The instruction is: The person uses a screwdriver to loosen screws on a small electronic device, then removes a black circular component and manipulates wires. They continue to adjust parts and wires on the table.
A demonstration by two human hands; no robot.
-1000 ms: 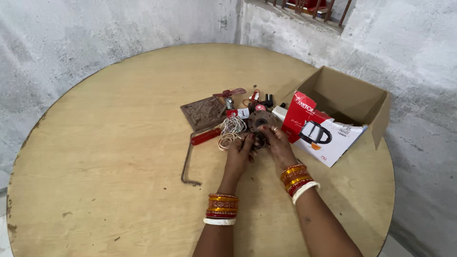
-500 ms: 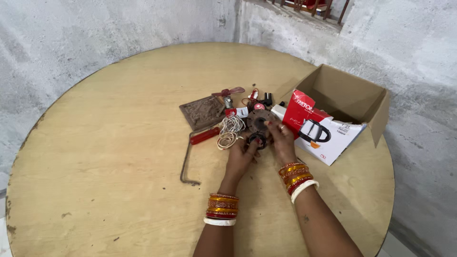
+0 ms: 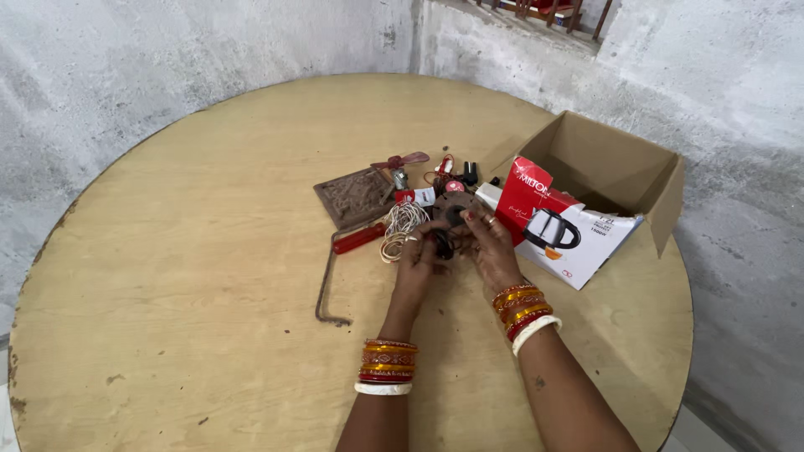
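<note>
Both hands (image 3: 452,243) had crept slightly up-frame, staying clamped together on a small dark part (image 3: 444,244) at centre frame.

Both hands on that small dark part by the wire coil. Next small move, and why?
Probably lift the small dark part a little toward the body, clear of the pile. Left hand and right hand both pinch it, but the wire coil and red-handled tool lie right beside it, crowding the fingers.

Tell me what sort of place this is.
Likely a plain home or workshop corner: rough whitewashed walls, a round plywood table, and small parts beside an open carton.
</note>
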